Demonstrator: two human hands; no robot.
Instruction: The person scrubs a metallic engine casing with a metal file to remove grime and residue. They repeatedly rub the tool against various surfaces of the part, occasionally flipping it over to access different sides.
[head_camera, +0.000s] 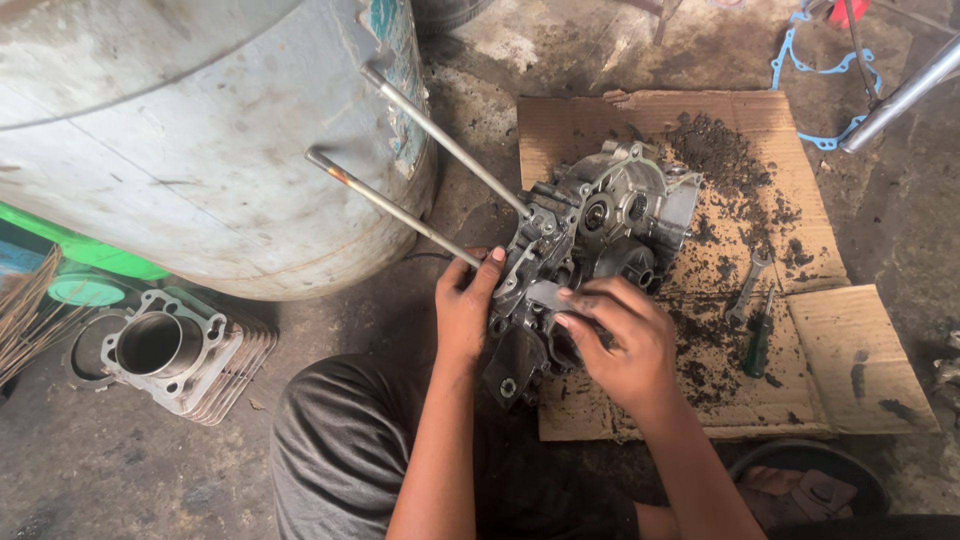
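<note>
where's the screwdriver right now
In the head view the green-handled screwdriver lies on the cardboard, right of the engine case, beside a wrench, just past the right hand.

Dirty cardboard (860, 350) on concrete floor (100, 470)

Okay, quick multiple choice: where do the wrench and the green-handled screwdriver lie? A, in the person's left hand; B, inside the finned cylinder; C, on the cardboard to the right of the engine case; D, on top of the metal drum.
C: the wrench and the green-handled screwdriver lie side by side on the dirt-strewn cardboard, right of the engine case, clear of both hands.
</note>
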